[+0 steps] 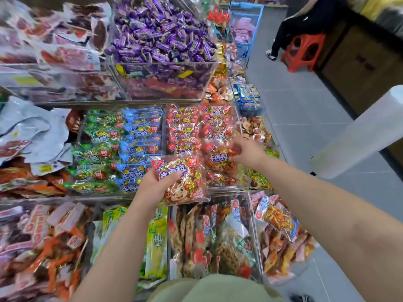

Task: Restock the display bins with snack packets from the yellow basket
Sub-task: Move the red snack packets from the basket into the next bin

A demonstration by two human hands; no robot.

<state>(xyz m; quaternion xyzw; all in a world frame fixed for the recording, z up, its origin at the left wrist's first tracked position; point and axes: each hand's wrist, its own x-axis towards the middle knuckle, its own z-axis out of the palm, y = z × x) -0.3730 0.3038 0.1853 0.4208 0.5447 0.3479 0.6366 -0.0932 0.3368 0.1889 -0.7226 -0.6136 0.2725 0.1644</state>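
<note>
The left hand [157, 182] was grasping a red packet [183, 182] from below, thumb laid across its front and fingers curled behind it. It held the packet in the air over the front edge of the middle tier of clear bins, tilted, with the cartoon face on its lower half showing.

The right hand [248, 152] reached further in and gripped the right edge of a second red packet [218, 159]. That one lay on top of the rows of like packets already filling the red bin [165, 127], at its near right corner. The two packets sat just beside each other, their edges touching or nearly so — I cannot tell which.

Left of the red bin, behind a clear divider, lay blue packets [141, 136] in rows, with green packets [98, 149] beside them. The tier above held a heap of purple candies [161, 29]. The tier below, nearest the body, carried mixed orange, yellow-green and brown snack bags.

Off to the right, on the grey floor [294, 94], a seated person [305, 20] in dark clothes perched on a red stool [305, 51], and a white roll [359, 131] leaned in the foreground.
</note>
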